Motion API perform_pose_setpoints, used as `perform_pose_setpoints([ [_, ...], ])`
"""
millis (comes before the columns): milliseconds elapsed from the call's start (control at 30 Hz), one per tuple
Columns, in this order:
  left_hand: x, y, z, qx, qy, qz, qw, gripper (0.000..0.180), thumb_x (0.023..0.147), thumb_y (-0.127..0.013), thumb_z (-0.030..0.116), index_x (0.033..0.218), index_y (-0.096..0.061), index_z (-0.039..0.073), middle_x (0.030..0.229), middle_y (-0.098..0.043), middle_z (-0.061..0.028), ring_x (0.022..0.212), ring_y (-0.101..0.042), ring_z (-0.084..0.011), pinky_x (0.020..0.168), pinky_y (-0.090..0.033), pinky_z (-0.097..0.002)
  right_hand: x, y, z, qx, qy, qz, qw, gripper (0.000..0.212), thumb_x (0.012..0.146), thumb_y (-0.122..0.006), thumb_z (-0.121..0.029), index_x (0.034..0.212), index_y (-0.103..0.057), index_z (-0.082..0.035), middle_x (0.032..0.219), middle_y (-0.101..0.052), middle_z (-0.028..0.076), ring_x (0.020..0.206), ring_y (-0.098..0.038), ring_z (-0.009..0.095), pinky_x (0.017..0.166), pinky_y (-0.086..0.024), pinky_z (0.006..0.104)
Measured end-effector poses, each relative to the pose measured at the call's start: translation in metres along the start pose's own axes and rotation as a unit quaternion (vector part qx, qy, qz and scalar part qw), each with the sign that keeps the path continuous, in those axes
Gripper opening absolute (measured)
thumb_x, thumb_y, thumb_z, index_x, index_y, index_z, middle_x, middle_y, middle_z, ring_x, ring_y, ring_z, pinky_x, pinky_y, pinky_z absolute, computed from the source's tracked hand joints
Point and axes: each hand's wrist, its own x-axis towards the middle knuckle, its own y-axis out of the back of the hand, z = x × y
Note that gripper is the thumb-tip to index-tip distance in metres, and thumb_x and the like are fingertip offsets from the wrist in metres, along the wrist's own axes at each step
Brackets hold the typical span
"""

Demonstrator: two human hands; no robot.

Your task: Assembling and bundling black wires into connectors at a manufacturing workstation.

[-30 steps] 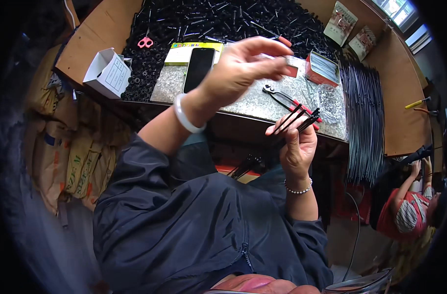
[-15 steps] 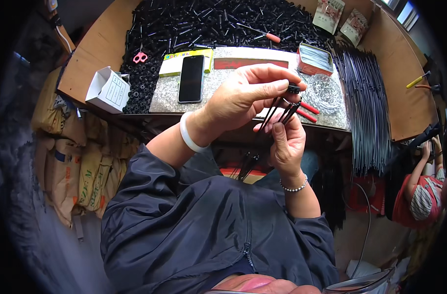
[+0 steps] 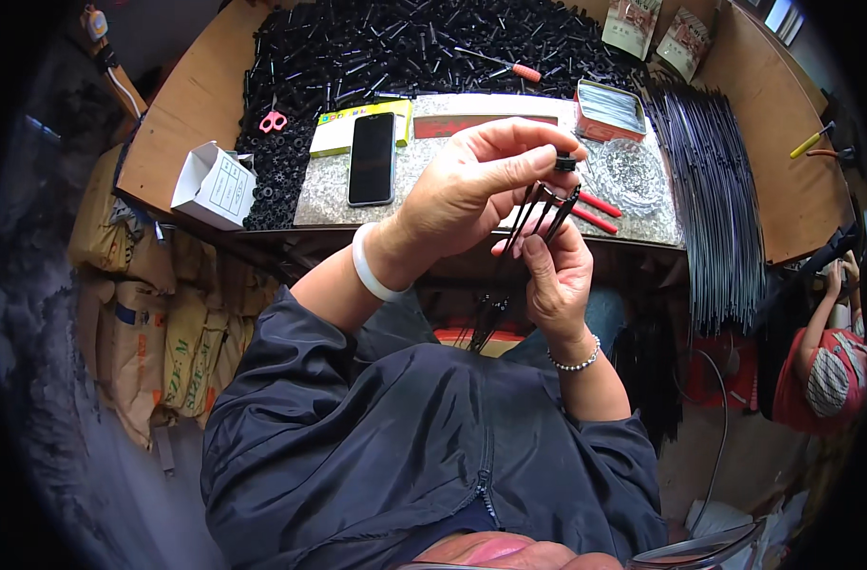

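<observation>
My left hand [image 3: 471,176], with a white band at its wrist, pinches a small round black plastic part [image 3: 565,164] between thumb and fingertips. Just below it, my right hand [image 3: 557,271], wearing a beaded bracelet, is closed on several thin black rods [image 3: 548,220]. Their upper ends fan apart beneath the round part; a gap shows between the two. My right fingers partly hide the lower ends of the rods. Over my lap is another cluster of thin black rods [image 3: 485,313].
A big heap of black plastic parts [image 3: 357,52] covers the table's back. Around the mat lie a phone [image 3: 371,160], pink scissors [image 3: 273,121], red-handled pliers [image 3: 597,214], a screwdriver [image 3: 525,72], a tin [image 3: 609,112] and a white box [image 3: 215,185]. Long black rods [image 3: 714,209] overhang the right edge. Another person [image 3: 823,370] sits at right.
The round part in my left hand has shifted slightly up and left, and it has turned a little. The rods' tops have spread. The whole view has tilted slightly.
</observation>
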Motion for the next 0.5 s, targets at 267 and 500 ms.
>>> perform_pose_setpoints([
  [267,0.002,0.007,-0.004,0.031,0.006,-0.002,1.0,0.024,0.089,-0.059,0.009,0.111,-0.059,-0.001,0.11,-0.06,-0.0135,0.096,-0.062,-0.0178,0.087,-0.05,-0.0301,-0.001,0.001,-0.001,-0.008,-0.004,0.006,1.0,0.015,0.091,-0.059,-0.01,0.101,-0.054,-0.001,0.089,-0.06,0.004,0.08,-0.061,0.012,0.075,-0.05,0.0247],
  [500,-0.005,0.009,-0.005,0.131,0.024,0.015,0.991,0.03,0.079,-0.067,-0.003,0.108,-0.06,-0.003,0.103,-0.062,-0.0101,0.096,-0.061,-0.0164,0.087,-0.05,-0.0288,0.001,0.003,-0.001,-0.005,0.003,0.0,1.0,0.017,0.091,-0.06,-0.012,0.101,-0.054,0.0,0.09,-0.06,0.004,0.081,-0.061,0.012,0.075,-0.05,0.0251],
])
